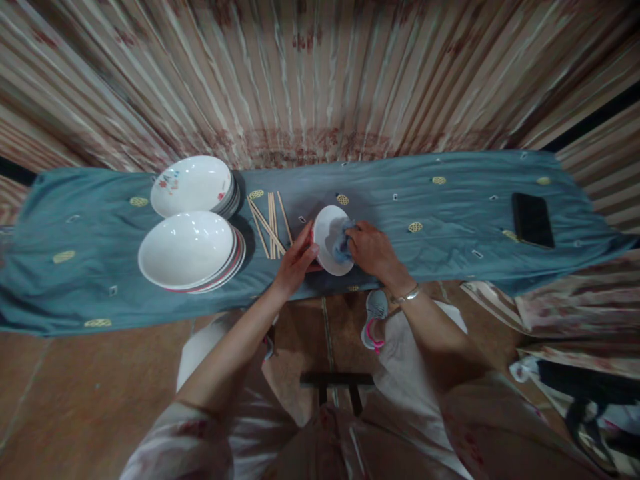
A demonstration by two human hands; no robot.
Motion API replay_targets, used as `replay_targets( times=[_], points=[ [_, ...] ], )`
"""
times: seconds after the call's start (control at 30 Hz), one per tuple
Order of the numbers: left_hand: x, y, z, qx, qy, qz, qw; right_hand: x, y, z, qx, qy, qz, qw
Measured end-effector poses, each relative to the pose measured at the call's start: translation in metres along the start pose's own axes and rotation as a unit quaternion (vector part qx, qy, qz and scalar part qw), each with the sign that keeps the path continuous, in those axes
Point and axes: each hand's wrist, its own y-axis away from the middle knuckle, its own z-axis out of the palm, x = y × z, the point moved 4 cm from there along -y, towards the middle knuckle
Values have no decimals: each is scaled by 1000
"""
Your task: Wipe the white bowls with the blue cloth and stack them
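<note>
My left hand (pixel 296 262) is closed on the left rim of a small white bowl (pixel 327 230), which is tilted so that its inside faces right and up. A crumpled blue-grey cloth (pixel 342 243) is bunched in my right hand (pixel 374 250) and pressed against the inside of the bowl. Part of the cloth is hidden by the fingers. To the left of my left hand lie several wooden chopsticks (pixel 273 227), some of them crossed.
Two stacks stand on the left of the cloth-covered table (pixel 465 220): flower-patterned dishes (pixel 193 183) behind, large white bowls (pixel 186 250) in front. A dark phone or wallet (pixel 533 220) lies at the right end. A pleated curtain (pixel 310 87) hangs right behind the table.
</note>
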Motion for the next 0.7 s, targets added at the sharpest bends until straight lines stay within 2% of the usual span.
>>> replay_targets(
  times=[0.17,0.33,0.53,0.7],
  points=[
    [0,0,0,-3,-1,-1,1000,0,4,0,-38,15,-19,999],
    [1,-1,0,2,-17,5,1000,0,8,-1,-82,-17,-52,995],
    [0,-1,1,-2,-19,1,1000,1,8,5,-102,-124,-96,982],
    [-1,-1,0,-3,-11,2,1000,-1,5,12,-101,-277,-157,943]
  ],
)
